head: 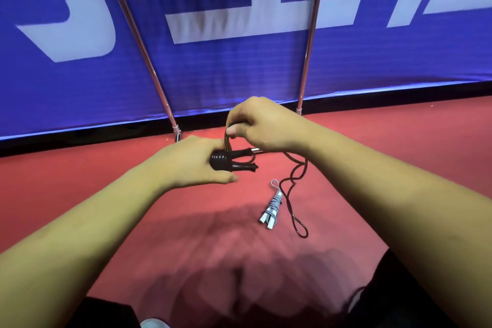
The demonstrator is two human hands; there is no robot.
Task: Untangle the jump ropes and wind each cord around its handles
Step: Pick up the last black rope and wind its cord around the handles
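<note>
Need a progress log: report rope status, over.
Left hand grips black handles, right hand pinches black cord. Few turns wound, rest trails to floor. Gray rope wound, lying beside the loose loop.

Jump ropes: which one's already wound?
The grey rope lying on the floor, cord wrapped round its handles. The black rope, held, trails loose cord.

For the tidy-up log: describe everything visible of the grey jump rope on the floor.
The grey jump rope is a finished bundle: pale cord wound round its two light handles, with a small loop sticking out at the far end. It lies slanted on the red floor, unheld; the dark cord trails close beside it.
</note>
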